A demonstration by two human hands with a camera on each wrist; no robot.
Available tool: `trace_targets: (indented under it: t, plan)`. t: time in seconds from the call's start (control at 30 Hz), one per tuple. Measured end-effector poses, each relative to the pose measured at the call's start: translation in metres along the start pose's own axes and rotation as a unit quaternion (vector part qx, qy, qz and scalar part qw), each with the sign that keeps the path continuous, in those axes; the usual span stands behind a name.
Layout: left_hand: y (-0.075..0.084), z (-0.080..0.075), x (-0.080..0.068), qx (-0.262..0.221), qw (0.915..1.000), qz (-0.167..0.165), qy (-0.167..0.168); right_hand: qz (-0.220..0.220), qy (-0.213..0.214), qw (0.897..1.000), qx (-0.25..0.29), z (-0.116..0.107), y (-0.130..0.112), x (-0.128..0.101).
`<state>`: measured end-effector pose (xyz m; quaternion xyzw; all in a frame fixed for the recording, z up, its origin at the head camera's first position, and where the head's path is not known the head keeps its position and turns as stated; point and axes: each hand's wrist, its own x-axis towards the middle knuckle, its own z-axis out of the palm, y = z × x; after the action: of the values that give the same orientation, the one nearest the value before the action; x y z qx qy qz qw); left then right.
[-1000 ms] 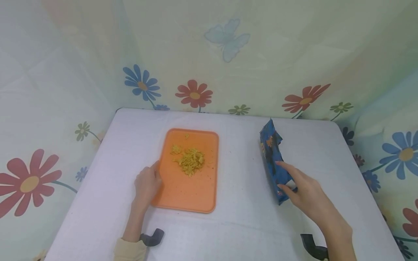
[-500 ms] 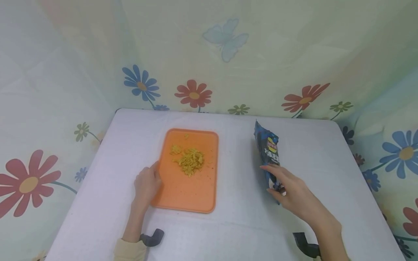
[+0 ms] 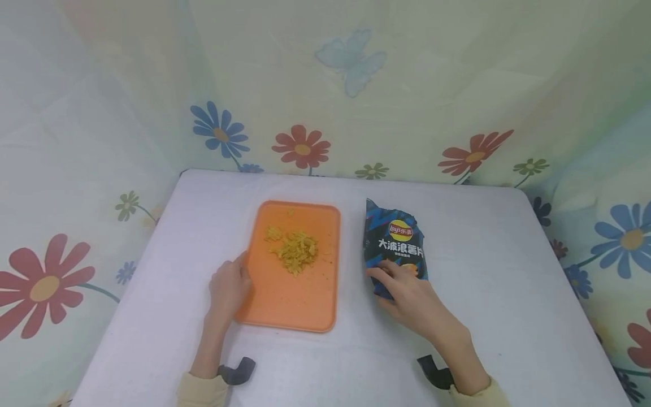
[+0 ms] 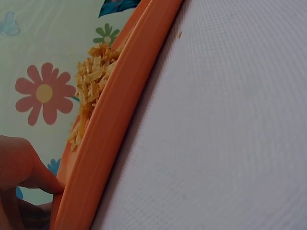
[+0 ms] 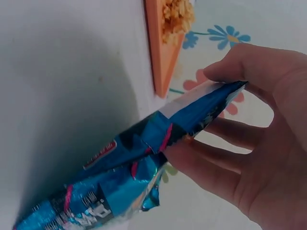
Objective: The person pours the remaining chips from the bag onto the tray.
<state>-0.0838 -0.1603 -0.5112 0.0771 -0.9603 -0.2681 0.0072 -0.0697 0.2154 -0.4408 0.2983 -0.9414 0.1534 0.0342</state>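
Observation:
An orange tray lies on the left half of the table, with a heap of crushed yellow potato chips on it. At its left edge my left hand grips the rim; in the left wrist view a finger presses the inner side of the tray's wall. To the right of the tray, my right hand holds a blue and black potato chip bag by its near end. The bag's printed front faces up. In the right wrist view the bag is creased and pinched between thumb and fingers.
A white cloth covers the table, with a few small crumbs on it. Flowered curtains enclose the back and both sides. A black strap piece sticks out by each wrist.
My right hand has carried the chip bag leftward toward the tray and turned it from its edge to its printed front. My left hand and the tray have stayed put.

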Motion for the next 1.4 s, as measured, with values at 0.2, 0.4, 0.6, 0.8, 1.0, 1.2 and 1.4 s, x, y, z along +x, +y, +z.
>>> trace_targets:
  t: [0.2,0.4,0.6,0.8,1.0,1.2,1.4]
  plan:
    - [0.001,0.001,0.001,-0.003,1.0,0.0,-0.003,-0.004,-0.01,0.999,-0.039,0.018,-0.005,0.006]
    - [0.001,0.003,0.004,-0.012,0.9999,0.0,-0.011,0.022,-0.037,0.997,-0.065,0.029,-0.002,0.002]
    - [0.001,0.002,0.003,-0.013,0.9998,0.001,-0.012,0.055,-0.073,0.994,-0.054,0.033,0.002,-0.004]
    - [0.003,-0.006,-0.001,0.004,0.9999,0.015,0.005,0.029,0.03,0.999,-0.006,0.019,-0.001,-0.007]
    - [0.046,-0.023,0.009,0.026,0.9837,0.169,0.057,-0.011,0.168,0.985,0.029,0.004,0.0,0.011]
    - [0.103,-0.036,0.011,0.03,0.9489,0.312,0.033,-0.004,0.137,0.99,0.016,0.0,-0.006,0.035]
    - [0.122,-0.031,0.019,0.08,0.9407,0.33,0.007,0.027,0.084,0.996,-0.001,-0.003,-0.012,0.048]
